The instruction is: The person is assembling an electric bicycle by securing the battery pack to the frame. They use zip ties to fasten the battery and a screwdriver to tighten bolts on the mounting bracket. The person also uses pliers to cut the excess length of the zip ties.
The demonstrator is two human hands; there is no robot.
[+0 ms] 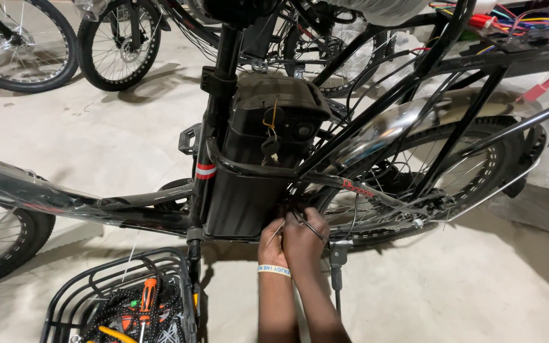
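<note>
Our two hands are pressed close together at the lower edge of the black battery case [258,171], which we take as our landmark on the bicycle. The left hand [272,244], with a pale wristband [274,270] around its wrist, pinches a thin light-coloured strand [274,232] that slants up towards the case bottom. The right hand [304,238] sits just beside it, touching it, its fingers closed around thin black cables [309,223] that run out from behind the case; exactly how the fingertips grip we cannot tell, since they are turned away from us.

The cables lie just below and to the right of the battery case, between it and the rear wheel [471,171]. On the face of the case hang keys [270,146] from a lock. A chrome mudguard [401,124] curves over the rear wheel, to the right of the case. Below the case, beside our right forearm, the kickstand [338,267] drops towards the concrete floor [465,286].

Left of the case the black frame tube [65,200], wrapped in clear film, runs out towards another tyre [7,244]. Below and left of the case stands a black wire basket [84,286] holding an orange-handled tool [147,295] and tangled black cord. Far above the case, other bicycle wheels [119,41] stand on the floor, and up to the right a bundle of coloured wires [528,25] lies on the rear rack.
</note>
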